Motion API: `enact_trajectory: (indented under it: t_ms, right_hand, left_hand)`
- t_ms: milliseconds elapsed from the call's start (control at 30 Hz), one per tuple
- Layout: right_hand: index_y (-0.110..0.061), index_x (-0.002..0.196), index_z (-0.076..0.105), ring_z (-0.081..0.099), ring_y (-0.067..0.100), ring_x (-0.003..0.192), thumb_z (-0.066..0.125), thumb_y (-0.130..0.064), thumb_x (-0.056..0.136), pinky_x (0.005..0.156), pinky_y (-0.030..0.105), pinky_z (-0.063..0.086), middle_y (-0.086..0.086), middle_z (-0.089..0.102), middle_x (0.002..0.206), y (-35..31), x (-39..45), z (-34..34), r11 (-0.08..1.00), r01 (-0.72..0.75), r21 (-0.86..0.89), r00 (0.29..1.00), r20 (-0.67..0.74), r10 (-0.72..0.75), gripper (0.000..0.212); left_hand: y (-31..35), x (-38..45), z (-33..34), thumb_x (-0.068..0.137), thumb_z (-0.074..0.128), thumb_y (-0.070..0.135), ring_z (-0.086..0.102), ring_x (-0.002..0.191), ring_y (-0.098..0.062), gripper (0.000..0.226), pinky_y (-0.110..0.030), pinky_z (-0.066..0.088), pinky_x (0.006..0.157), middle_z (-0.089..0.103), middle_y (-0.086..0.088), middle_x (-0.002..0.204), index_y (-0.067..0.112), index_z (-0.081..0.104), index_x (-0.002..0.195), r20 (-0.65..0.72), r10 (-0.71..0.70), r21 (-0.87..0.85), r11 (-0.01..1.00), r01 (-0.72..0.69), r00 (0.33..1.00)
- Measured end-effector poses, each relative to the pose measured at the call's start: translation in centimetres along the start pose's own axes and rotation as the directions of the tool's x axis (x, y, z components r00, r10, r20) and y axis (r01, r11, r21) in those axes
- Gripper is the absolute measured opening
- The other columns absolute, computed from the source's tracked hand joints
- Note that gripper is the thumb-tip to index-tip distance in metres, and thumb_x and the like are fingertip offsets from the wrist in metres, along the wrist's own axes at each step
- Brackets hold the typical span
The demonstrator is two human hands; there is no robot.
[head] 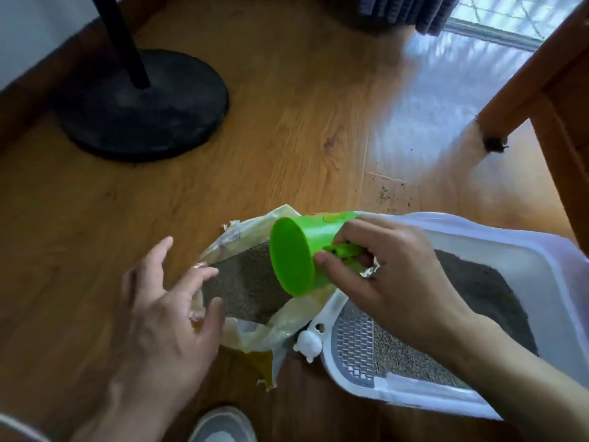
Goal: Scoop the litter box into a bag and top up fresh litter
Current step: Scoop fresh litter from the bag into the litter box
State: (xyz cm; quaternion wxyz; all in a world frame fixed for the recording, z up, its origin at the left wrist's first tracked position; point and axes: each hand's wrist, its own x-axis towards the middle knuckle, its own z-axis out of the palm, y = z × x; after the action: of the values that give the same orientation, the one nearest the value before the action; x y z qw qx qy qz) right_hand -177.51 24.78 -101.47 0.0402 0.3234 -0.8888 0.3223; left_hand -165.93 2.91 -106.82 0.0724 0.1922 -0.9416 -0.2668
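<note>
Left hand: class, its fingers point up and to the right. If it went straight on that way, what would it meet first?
Most likely the torn rim of the open litter bag, which the left hand already hovers beside, then the grey litter inside. Depth is unclear from the head view.

**Daylight washing over a wooden floor**

A warm brown wooden floor (287, 90) is filling most of the view, its grain running in long planks. Bright daylight is coming in through a window (510, 14) at the upper right and glaring white across the boards below it. A dark pleated curtain (411, 11) is hanging down beside the glass. At the upper left, a black round stand base (140, 103) is sitting on the floor with a dark pole rising from it, close to a pale wall (38, 33). A wooden furniture leg (522, 90) is slanting in from the right, and dark specks (390, 189) are lying scattered on the boards near its foot.
</note>
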Motion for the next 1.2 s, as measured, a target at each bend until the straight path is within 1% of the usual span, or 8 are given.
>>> enact_trajectory:
  t_ms: [100, 200, 300, 367, 500, 600, 733, 1200]
  right_hand:
    - [-0.014, 0.067, 0.054, 0.038, 0.015, 0.058, 0.066, -0.035, 0.088, 0.053, 0.034, 0.034, -0.007, 0.039, 0.062, -0.9, 0.9, 1.2, 0.995, 0.098, -0.029, 0.994, 0.041, -0.097, 0.032]
    - [-0.016, 0.067, 0.055, 0.038, 0.014, 0.06, 0.066, -0.036, 0.088, 0.057, 0.029, 0.032, -0.008, 0.039, 0.062, -1.6, 1.3, 3.2, 0.972, 0.213, -0.102, 0.974, 0.107, -0.202, 0.031]
    - [-0.018, 0.064, 0.055, 0.051, 0.021, 0.061, 0.067, -0.035, 0.083, 0.059, 0.032, 0.042, -0.004, 0.049, 0.06, -1.8, 1.5, 5.4, 0.939, 0.286, -0.189, 0.951, 0.174, -0.254, 0.028]
    - [-0.019, 0.061, 0.055, 0.056, 0.023, 0.06, 0.073, -0.034, 0.075, 0.058, 0.03, 0.041, -0.003, 0.053, 0.058, -1.8, 1.5, 7.1, 0.921, 0.291, -0.258, 0.944, 0.232, -0.233, 0.027]
    - [-0.019, 0.058, 0.057, 0.057, 0.025, 0.058, 0.079, -0.029, 0.066, 0.056, 0.03, 0.041, -0.002, 0.055, 0.056, -1.1, 1.0, 10.8, 0.914, 0.245, -0.323, 0.936, 0.323, -0.137, 0.025]
    - [-0.019, 0.062, 0.056, 0.056, 0.025, 0.062, 0.076, -0.027, 0.067, 0.059, 0.033, 0.039, -0.001, 0.057, 0.061, -1.2, 0.5, 12.3, 0.922, 0.164, -0.352, 0.953, 0.299, -0.055, 0.022]
    - [-0.019, 0.068, 0.052, 0.056, 0.026, 0.066, 0.067, -0.027, 0.074, 0.063, 0.036, 0.04, 0.0, 0.057, 0.066, -1.8, -0.1, 13.0, 0.945, 0.147, -0.293, 0.955, 0.29, -0.058, 0.018]
    - [-0.012, 0.07, 0.048, 0.041, 0.009, 0.061, 0.059, -0.024, 0.095, 0.056, 0.025, 0.035, -0.005, 0.046, 0.065, 0.4, 0.2, 10.2, 0.938, -0.217, 0.272, 0.94, 0.317, 0.126, 0.029]
  left_hand:
    - [-0.7, -0.1, 0.3, 0.081, 0.064, 0.036, 0.057, 0.108, -0.015, 0.038, -0.032, 0.044, 0.093, 0.041, -0.007, 0.149, 0.024, 0.07, 0.117, 0.073, -0.062, -0.1, 0.993, 0.069, 0.995]
    - [-0.9, 0.3, 0.4, 0.076, 0.06, 0.032, 0.061, 0.109, -0.019, 0.045, -0.02, 0.041, 0.092, 0.058, 0.0, 0.128, 0.022, 0.07, 0.118, 0.086, -0.052, -0.114, 0.992, 0.061, 0.995]
    - [-0.9, 0.5, 0.4, 0.077, 0.058, 0.03, 0.063, 0.108, -0.016, 0.043, -0.029, 0.053, 0.091, 0.063, 0.004, 0.121, 0.019, 0.073, 0.116, 0.061, -0.054, -0.145, 0.988, 0.062, 0.997]
    - [-1.1, 0.5, 0.4, 0.081, 0.059, 0.03, 0.063, 0.104, -0.014, 0.039, -0.032, 0.056, 0.088, 0.063, 0.004, 0.121, 0.018, 0.073, 0.116, 0.04, -0.046, -0.148, 0.988, 0.051, 0.998]
    - [-1.1, 0.1, 0.5, 0.086, 0.07, 0.021, 0.057, 0.093, 0.0, 0.032, -0.011, 0.041, 0.088, 0.061, 0.007, 0.123, 0.019, 0.072, 0.118, 0.024, -0.04, -0.129, 0.991, 0.043, 0.999]
    - [-1.1, -0.1, 0.6, 0.085, 0.073, 0.019, 0.058, 0.104, -0.005, 0.037, -0.022, 0.048, 0.093, 0.06, 0.007, 0.125, 0.019, 0.07, 0.121, 0.035, -0.049, -0.118, 0.992, 0.052, 0.998]
    - [-0.9, -0.2, 0.5, 0.085, 0.072, 0.022, 0.061, 0.11, -0.015, 0.04, -0.037, 0.056, 0.091, 0.058, 0.007, 0.127, 0.019, 0.068, 0.125, 0.031, -0.04, -0.097, 0.994, 0.043, 0.999]
    - [-1.1, -0.2, 0.8, 0.091, 0.063, 0.031, 0.059, 0.108, -0.016, 0.034, -0.029, 0.05, 0.088, 0.058, 0.007, 0.122, 0.019, 0.067, 0.122, 0.02, -0.019, -0.089, 0.996, 0.021, 1.0]
